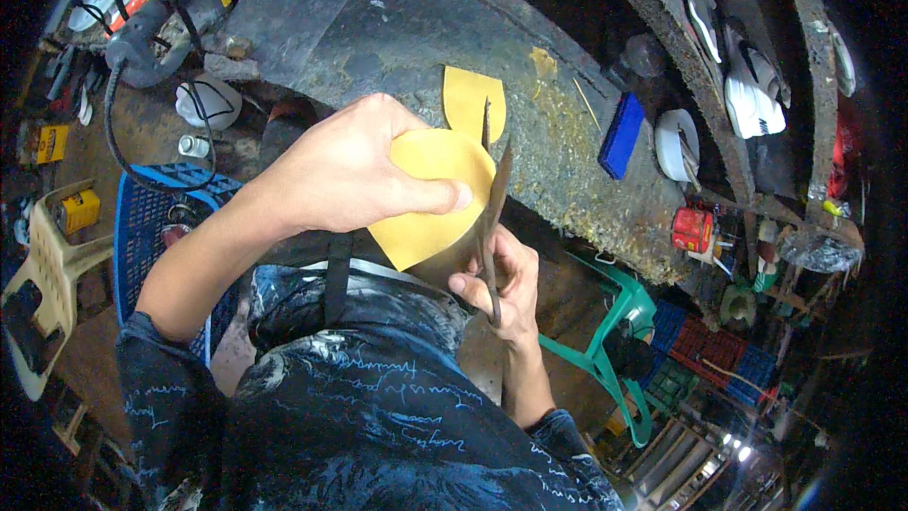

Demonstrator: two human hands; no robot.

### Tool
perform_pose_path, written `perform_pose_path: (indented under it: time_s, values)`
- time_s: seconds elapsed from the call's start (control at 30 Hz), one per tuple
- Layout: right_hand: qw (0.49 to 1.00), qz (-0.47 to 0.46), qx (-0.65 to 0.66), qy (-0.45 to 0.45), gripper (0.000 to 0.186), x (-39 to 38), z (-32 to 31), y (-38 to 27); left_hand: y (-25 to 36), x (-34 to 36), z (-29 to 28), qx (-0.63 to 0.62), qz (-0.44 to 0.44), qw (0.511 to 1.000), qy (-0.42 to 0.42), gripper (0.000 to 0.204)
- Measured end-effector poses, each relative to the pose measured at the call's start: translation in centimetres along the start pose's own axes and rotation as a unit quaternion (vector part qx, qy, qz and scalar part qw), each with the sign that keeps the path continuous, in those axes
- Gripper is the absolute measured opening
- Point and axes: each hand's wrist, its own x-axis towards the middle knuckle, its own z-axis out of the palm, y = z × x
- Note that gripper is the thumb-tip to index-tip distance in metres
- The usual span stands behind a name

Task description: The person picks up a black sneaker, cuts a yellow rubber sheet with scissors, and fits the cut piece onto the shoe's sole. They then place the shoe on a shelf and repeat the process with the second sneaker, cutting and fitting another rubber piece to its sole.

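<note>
My left hand (345, 170) pinches a yellow, rounded piece of sheet material (426, 241), its thumb flat on the upper face. One end of the piece is rounded and the lower end comes to a corner. My right hand (514, 293) grips dark metal scissors (494, 208) with the blades apart, pointing away from me. The blades stand at the piece's right edge; whether they touch it I cannot tell. Beyond my hands, a second yellow piece (475, 95) with a curved edge lies flat on the worn workbench (378, 52).
On the bench's right are a blue block (621, 135), a thin stick (586, 101) and a white bowl (675, 147). White shoes (754, 99) sit on a rack. A blue basket (132, 246) stands left of me, a green plastic chair (615, 322) to the right.
</note>
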Motion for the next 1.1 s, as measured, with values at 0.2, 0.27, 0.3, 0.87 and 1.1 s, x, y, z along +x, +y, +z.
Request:
perform_pose_path:
  time_s: [0.2,0.27,0.3,0.87,1.1]
  values:
    - [1.0,0.001,0.021,0.008,0.041,0.0,0.2,-0.5,0.6,0.0,-0.5,0.053,0.002,0.999,-0.003,0.032]
    - [1.0,-0.013,0.01,0.021,0.042,0.0,0.3,-0.6,0.7,0.1,-0.7,0.048,0.004,0.999,-0.015,0.032]
    - [1.0,-0.017,0.014,0.019,0.041,0.0,0.3,-0.5,0.7,0.1,-0.8,0.038,0.014,0.999,-0.023,0.032]
    - [1.0,0.006,0.005,-0.019,0.034,-0.7,-0.5,0.6,0.9,0.9,-1.1,0.1,-0.03,0.991,-0.08,0.038]
    - [0.999,-0.007,-0.028,-0.017,0.037,-0.2,-0.8,0.1,0.6,1.3,-1.2,0.129,-0.023,0.988,-0.085,0.04]
